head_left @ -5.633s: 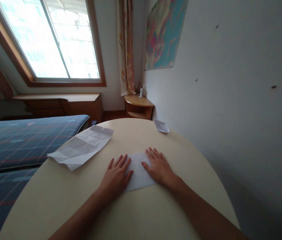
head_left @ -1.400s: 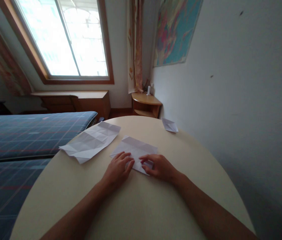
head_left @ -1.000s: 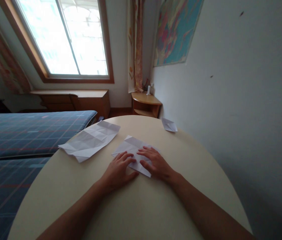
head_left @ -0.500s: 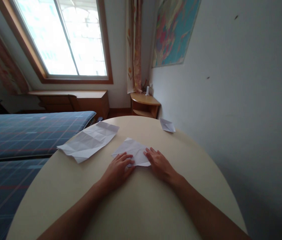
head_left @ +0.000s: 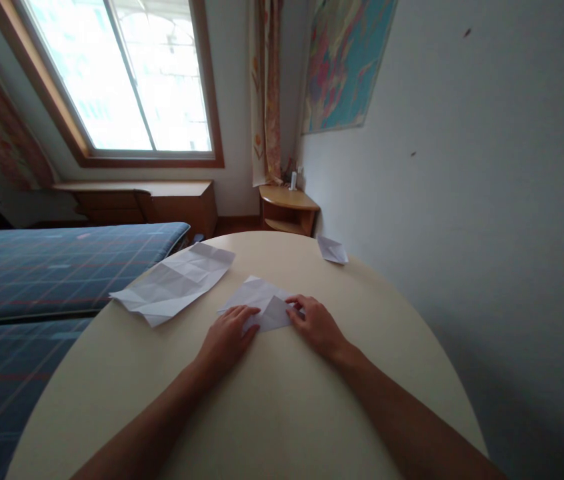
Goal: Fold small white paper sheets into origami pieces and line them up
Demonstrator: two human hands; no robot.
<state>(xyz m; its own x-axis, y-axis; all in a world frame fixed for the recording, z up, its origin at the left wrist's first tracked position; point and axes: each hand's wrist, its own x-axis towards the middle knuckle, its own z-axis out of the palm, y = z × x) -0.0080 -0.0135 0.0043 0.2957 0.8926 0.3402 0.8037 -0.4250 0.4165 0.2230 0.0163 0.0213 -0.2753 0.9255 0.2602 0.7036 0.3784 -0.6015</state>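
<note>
One half-curled left hand [head_left: 226,337] rests on the near-left edge of the folded sheet [head_left: 251,291], grip unclear to us; right hand [head_left: 318,328], nearly closed, pinches its right side. We'd pin left, align the flap [head_left: 275,313] before pressing flat. Creased paper [head_left: 177,281] lies beyond left, small folded piece [head_left: 333,251] near the surface's [head_left: 282,413] far rim

A flat, partly folded sheet of plain white paper [head_left: 258,293] lies on a round, cream-coloured tabletop [head_left: 272,420]. Creases cross it; a shaded triangular flap rises to a point near its middle, and its near-left and right parts are partly hidden.
</note>
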